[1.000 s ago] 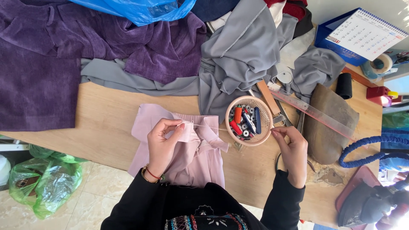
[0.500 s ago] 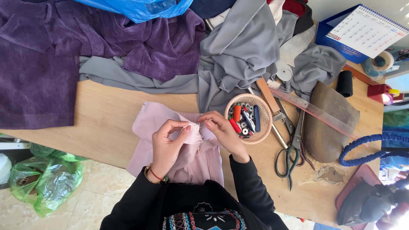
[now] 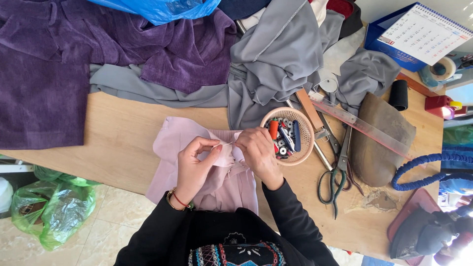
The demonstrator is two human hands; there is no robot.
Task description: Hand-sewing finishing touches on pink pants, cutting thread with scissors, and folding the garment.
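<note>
Cloth: pink cloth (image 3: 170,148) lies at the bench's (image 3: 118,143) near edge.
Left hand (image 3: 194,165): you pinch its fold.
Right hand (image 3: 256,150): pinched on the same fold, beside the basket (image 3: 308,143).

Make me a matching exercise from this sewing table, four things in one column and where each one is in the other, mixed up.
1. scissors
2. round basket
3. pink cloth
4. calendar

a. top right corner
b. under both hands
c. right of the basket, on bare wood
d. beside the right hand, holding thread spools

Pairs: 1-c, 2-d, 3-b, 4-a
</note>
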